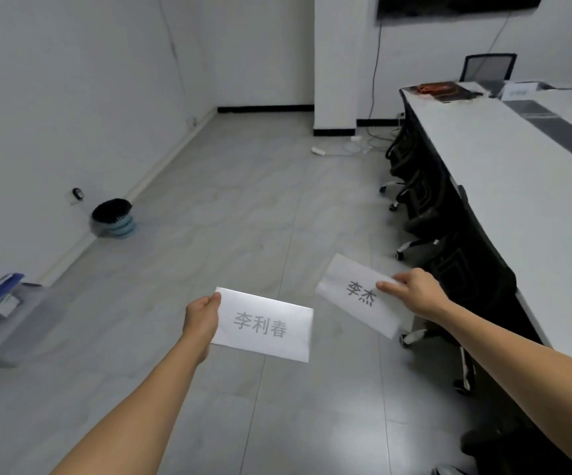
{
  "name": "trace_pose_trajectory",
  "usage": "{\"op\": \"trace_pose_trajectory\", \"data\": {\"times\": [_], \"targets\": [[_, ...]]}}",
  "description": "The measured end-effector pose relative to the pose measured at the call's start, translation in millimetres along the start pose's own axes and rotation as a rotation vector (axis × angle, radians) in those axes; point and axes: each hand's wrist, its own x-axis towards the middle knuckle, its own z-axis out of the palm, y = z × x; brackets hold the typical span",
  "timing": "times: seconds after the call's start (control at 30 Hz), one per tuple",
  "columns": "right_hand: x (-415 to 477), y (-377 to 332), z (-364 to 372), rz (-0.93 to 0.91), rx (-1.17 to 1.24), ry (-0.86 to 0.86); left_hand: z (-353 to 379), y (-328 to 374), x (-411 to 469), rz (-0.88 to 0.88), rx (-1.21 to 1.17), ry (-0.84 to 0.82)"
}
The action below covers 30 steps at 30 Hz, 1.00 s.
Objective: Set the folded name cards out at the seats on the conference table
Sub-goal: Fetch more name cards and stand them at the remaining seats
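Cards: I have two folded white ones, one in each hand, both in the air above the grey floor, left of the table (517, 186).
Left card (264, 325): its printed side faces me; my left hand (202, 318) pinches its left edge, thumb on top, the other fingers hidden behind the paper.
Right card (360, 296): it is tilted; my right hand (414, 291) pinches its right end, thumb on the printed side.
Table: long and white with a grey strip, it runs along the right side toward the far wall.
Far card (517, 89): it stands at the far end of the table, too blurred to read.
Chairs (425, 207): black, pushed in at the left edge of the table.
Bin (114, 217): on the floor by the left wall.
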Motion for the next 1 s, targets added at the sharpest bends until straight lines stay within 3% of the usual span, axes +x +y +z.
{"op": "trace_pose_trajectory", "data": {"times": [0.3, 0.5, 0.73, 1.0], "targets": [[202, 2, -26, 0.112, -0.002, 0.067, 121, 95, 208, 0.023, 0.030, -0.115], [341, -10, -74, 0.225, 0.031, 0.194, 212, 209, 365, 0.103, 0.070, -0.234], [461, 7, -122, 0.332, 0.073, 0.274, 338, 293, 470, 0.107, 0.138, -0.372], [663, 61, -165, 0.349, 0.106, 0.219, 499, 367, 599, 0.091, 0.191, -0.423]]}}
